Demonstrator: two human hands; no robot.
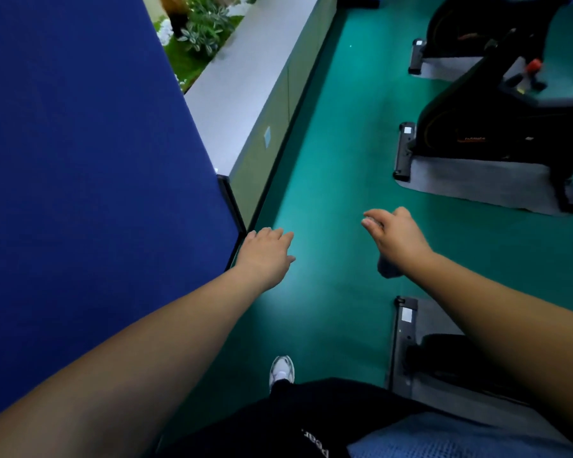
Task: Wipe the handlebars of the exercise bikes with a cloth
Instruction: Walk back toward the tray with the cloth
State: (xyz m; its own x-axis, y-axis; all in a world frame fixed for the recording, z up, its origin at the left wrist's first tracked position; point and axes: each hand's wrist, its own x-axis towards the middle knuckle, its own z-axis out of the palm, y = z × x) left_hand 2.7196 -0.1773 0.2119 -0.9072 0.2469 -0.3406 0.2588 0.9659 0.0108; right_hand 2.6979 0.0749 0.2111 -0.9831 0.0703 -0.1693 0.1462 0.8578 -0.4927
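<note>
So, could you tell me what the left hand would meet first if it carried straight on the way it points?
The left hand points up the green floor; the way looks free, though depth is unclear.

Both forearms are bare with no sleeves showing, the legs wear black trousers with white lettering near the bottom edge, and one foot wears a white and grey sneaker.

Matt green floor, blue fabric partition — finely woven, glossy black plastic bike housing, grey felt-like mat
</note>
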